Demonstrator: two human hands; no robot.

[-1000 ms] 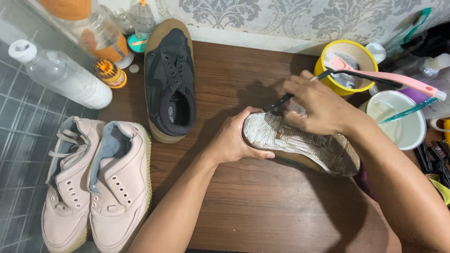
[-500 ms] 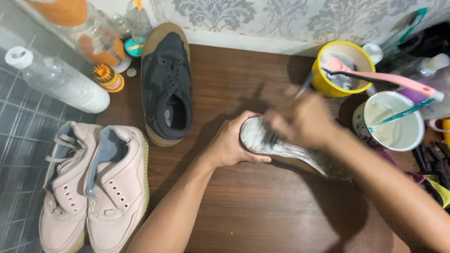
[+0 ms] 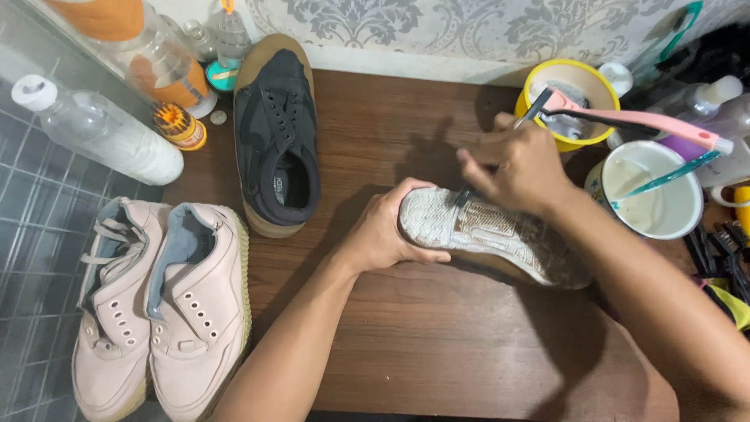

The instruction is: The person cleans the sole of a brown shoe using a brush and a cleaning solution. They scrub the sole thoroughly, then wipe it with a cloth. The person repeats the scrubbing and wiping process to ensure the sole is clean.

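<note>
1. Covering most of the view, a brown wooden table (image 3: 437,344) carries everything, with a grey tiled floor (image 3: 39,258) at its left edge and patterned wallpaper (image 3: 437,23) behind.
2. Two pale pink sneakers (image 3: 160,301) lie side by side at the left, half over the table's edge; a black sneaker (image 3: 275,137) with a tan sole stands near the wall.
3. A clear plastic bottle (image 3: 101,133) lies beyond the pink pair, with an orange-labelled bottle (image 3: 156,62) and a small tin (image 3: 180,125) close by.
4. At the right, a yellow tub (image 3: 574,105) holds a pink-handled brush (image 3: 633,119), and a white bowl (image 3: 652,191) of milky liquid holds a teal stick; both stand just behind the working hand.
5. The upturned shoe (image 3: 492,238) lies mid-table, sole up: whitish tread at the toe, browner and dirtier toward the heel.
6. The left hand (image 3: 387,230) has its fingers wrapped firmly around the toe.
7. The right hand (image 3: 519,168) has its fingers pinched together on a thin dark tool (image 3: 462,195) touching the sole.
8. The tool's tip is mostly hidden by the fingers, and its kind is hard to tell; dark clutter at the right edge is cut off.
</note>
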